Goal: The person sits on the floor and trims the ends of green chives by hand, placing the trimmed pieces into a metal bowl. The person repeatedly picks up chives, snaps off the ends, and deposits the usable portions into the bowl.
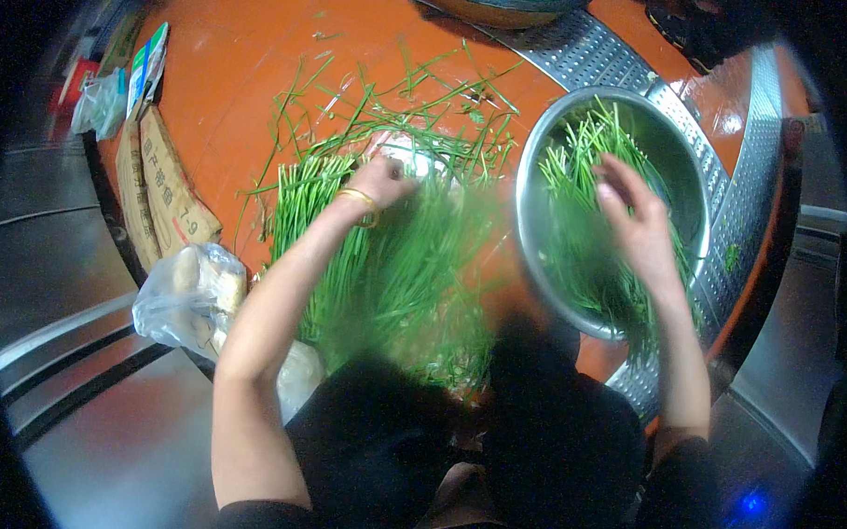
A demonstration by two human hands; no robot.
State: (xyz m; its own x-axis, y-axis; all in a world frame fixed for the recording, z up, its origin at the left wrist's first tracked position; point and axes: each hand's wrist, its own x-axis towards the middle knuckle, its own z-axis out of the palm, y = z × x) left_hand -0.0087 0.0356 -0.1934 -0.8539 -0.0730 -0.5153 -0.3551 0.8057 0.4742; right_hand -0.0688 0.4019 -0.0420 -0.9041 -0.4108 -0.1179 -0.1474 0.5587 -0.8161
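Observation:
Long green stalks, like garlic chives, lie in a wide pile on the orange tabletop before me, their pale cut ends pointing away. My left hand, a gold-coloured bangle at its wrist, is at the top of this pile with its fingers curled round the ends of some blurred stalks. To the right stands a round steel basin holding more stalks, some drooping over its near rim. Above them is my right hand, fingers apart, nothing seen in its grasp. Loose stalks and scraps lie scattered beyond the pile.
On the left are a flattened cardboard piece bearing writing, a clear plastic bag with pale contents, and another plastic bag. A large bowl stands at the far edge. Perforated metal strips cross the table.

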